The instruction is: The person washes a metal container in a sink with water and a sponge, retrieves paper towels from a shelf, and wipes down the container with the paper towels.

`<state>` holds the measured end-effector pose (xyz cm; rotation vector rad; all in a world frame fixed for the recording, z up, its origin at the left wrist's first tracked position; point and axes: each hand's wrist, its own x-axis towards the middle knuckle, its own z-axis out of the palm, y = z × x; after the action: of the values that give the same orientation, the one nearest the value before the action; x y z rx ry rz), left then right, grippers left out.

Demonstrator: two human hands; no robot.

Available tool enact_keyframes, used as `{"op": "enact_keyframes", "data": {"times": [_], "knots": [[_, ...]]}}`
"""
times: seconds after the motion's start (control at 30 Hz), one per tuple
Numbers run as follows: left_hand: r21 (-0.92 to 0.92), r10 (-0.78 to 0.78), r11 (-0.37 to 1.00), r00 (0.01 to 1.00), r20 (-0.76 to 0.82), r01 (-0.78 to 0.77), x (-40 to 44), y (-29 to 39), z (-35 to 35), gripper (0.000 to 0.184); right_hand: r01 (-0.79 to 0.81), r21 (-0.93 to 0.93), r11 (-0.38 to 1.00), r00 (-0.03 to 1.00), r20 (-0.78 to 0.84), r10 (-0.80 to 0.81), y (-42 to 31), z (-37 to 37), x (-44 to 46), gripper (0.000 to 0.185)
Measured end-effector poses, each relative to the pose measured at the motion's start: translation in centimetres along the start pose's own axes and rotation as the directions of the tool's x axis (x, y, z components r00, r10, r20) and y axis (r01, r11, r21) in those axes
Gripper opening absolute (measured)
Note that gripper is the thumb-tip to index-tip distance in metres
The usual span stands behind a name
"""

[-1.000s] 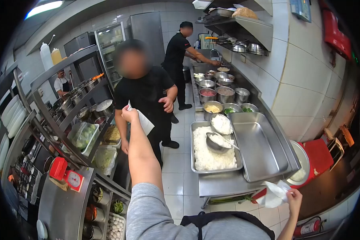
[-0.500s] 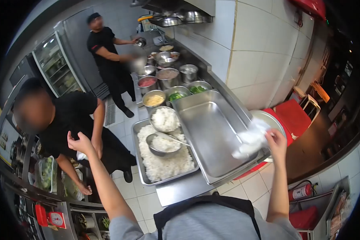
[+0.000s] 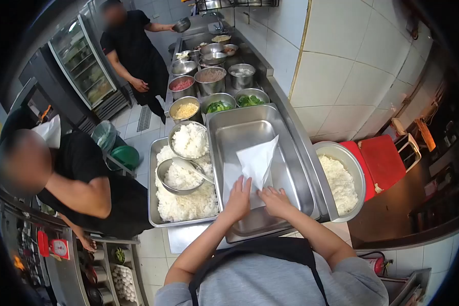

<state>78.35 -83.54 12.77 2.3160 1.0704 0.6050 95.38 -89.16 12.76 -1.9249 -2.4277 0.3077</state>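
Observation:
Over the near part of a deep steel tray (image 3: 301, 188), my left hand (image 3: 237, 200) and my right hand (image 3: 276, 202) are side by side. White paper sheets (image 3: 257, 159) lie in the tray, one with a raised corner. The fingers of my left hand are apart on the paper's near edge. My right hand has its fingers spread at the same edge, with nothing gripped. Left of this tray stands a tray of white rice (image 3: 187, 206) bearing two steel bowls of rice (image 3: 180, 174), the nearer with a spoon (image 3: 201, 172).
Steel pots with greens (image 3: 219, 103) and other ingredients line the counter beyond. A large tub of rice (image 3: 340, 178) stands at the right beside a red chair (image 3: 381, 162). One co-worker (image 3: 81, 178) is close at the left; another (image 3: 137, 48) stands farther back holding a bowl.
Both my hands have come together over the steel tray, and the white paper now lies in it, released. The near co-worker has raised an arm with white paper by the head.

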Motion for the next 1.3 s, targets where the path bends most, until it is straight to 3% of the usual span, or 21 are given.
{"op": "enact_keyframes", "data": {"times": [0.03, 0.1, 0.2, 0.23, 0.3, 0.33, 0.4, 0.43, 0.5, 0.53, 0.63, 0.7, 0.77, 0.8, 0.9, 0.93, 1.03, 1.13, 1.2, 1.3], "knots": [[0.033, -0.042, 0.999, 0.999, 0.005, 0.042, 0.0, 0.0, 1.1, 0.070, 0.006, -0.008, 1.000, 0.997, 0.073, -0.006, 0.2, 0.2, -0.2, 0.049], [0.099, -0.123, 0.988, 0.992, 0.010, 0.121, 0.3, 0.2, 2.7, 0.075, 0.070, -0.021, 0.997, 0.995, 0.071, -0.069, 0.2, 0.1, -0.4, 0.049], [0.163, -0.087, 0.982, 0.996, -0.033, 0.091, 0.5, 3.1, 0.7, 0.061, 0.157, -0.027, 0.987, 0.974, 0.169, -0.150, -1.0, -2.4, -1.9, 0.050], [0.088, -0.078, 0.993, 0.996, 0.032, 0.075, 0.5, 2.3, 0.8, 0.053, 0.185, -0.021, 0.982, 0.959, 0.220, -0.176, -1.3, -3.1, -2.2, 0.050], [-0.067, -0.026, 0.997, 0.989, 0.148, 0.036, 0.6, 0.1, 0.4, 0.038, 0.185, 0.261, 0.948, 0.926, 0.276, -0.256, 0.2, -3.4, -2.8, 0.047], [-0.077, -0.008, 0.997, 0.997, 0.076, 0.014, 0.3, 0.4, -0.2, 0.032, 0.170, 0.396, 0.902, 0.908, 0.294, -0.300, 0.7, -4.3, -3.0, 0.045], [-0.090, 0.030, 0.995, 0.997, -0.070, -0.037, -0.7, 1.9, -1.6, 0.021, 0.063, 0.486, 0.872, 0.864, 0.411, -0.292, 1.9, -9.3, -3.3, 0.041], [0.101, 0.050, 0.994, 0.999, -0.002, -0.050, -1.3, 2.8, -2.2, 0.022, 0.005, 0.522, 0.853, 0.834, 0.468, -0.292, 2.5, -11.5, -2.9, 0.039], [0.456, 0.041, 0.884, 0.989, 0.142, -0.102, -3.3, 4.3, -2.7, 0.024, -0.063, 0.595, 0.801, 0.917, 0.351, -0.190, 4.2, -12.4, -1.6, 0.036], [0.567, -0.074, 0.820, 0.969, 0.237, -0.076, -4.1, 3.1, -1.2, 0.026, -0.089, 0.633, 0.769, 0.946, 0.295, -0.133, 4.4, -12.5, -1.4, 0.034], [0.582, 0.016, 0.807, 0.988, 0.155, -0.104, -5.7, 1.5, 1.8, 0.028, 0.120, 0.840, 0.530, 0.992, -0.088, -0.086, 2.3, -8.0, 2.9, 0.031], [0.559, -0.049, 0.828, 0.989, 0.137, -0.037, -5.7, 2.6, 0.3, 0.033, 0.162, 0.901, 0.403, 0.986, -0.165, -0.027, 0.0, 0.2, 5.6, 0.039], [0.546, -0.144, 0.835, 0.985, 0.092, 0.071, -5.2, 3.6, -2.4, 0.043, 0.039, 0.579, 0.814, 0.999, -0.023, -0.031, -2.5, 4.4, 6.0, 0.048], [0.433, -0.252, 0.886, 0.957, 0.145, 0.167, -4.8, 4.1, -4.4, 0.050, -0.014, 0.346, 0.938, 0.999, 0.043, -0.001, -3.2, 5.3, 6.2, 0.053], [0.184, -0.265, 0.940, 0.955, -0.132, 0.287, -4.3, 3.4, -4.6, 0.059, 0.461, 0.025, 0.887, 0.886, 0.036, -0.461, -1.2, 4.2, 6.2, 0.054], [0.266, -0.303, 0.910, 0.948, -0.098, 0.318, -4.4, 3.1, -4.2, 0.065, 0.513, -0.027, 0.858, 0.853, 0.121, -0.507, -0.7, 3.5, 7.3, 0.053], [0.215, -0.301, 0.923, 0.947, -0.113, 0.319, -4.9, 1.9, -2.6, 0.063, 0.726, -0.014, 0.687, 0.687, 0.054, -0.725, 3.7, 4.4, 13.2, 0.052], [0.152, -0.301, 0.938, 0.949, -0.097, 0.313, -5.2, 1.1, -2.4, 0.054, 0.576, -0.078, 0.814, 0.817, 0.064, -0.573, 7.8, 2.2, 21.1, 0.047], [0.127, -0.297, 0.943, 0.950, -0.099, 0.308, -5.0, 1.0, -2.5, 0.047, 0.416, -0.067, 0.907, 0.907, -0.048, -0.419, 11.0, 1.2, 25.7, 0.045], [0.107, -0.287, 0.949, 0.953, -0.092, 0.296, -4.9, 0.3, -2.3, 0.047, 0.294, 0.013, 0.956, 0.940, -0.187, -0.287, 14.3, 1.4, 29.2, 0.044]]}}
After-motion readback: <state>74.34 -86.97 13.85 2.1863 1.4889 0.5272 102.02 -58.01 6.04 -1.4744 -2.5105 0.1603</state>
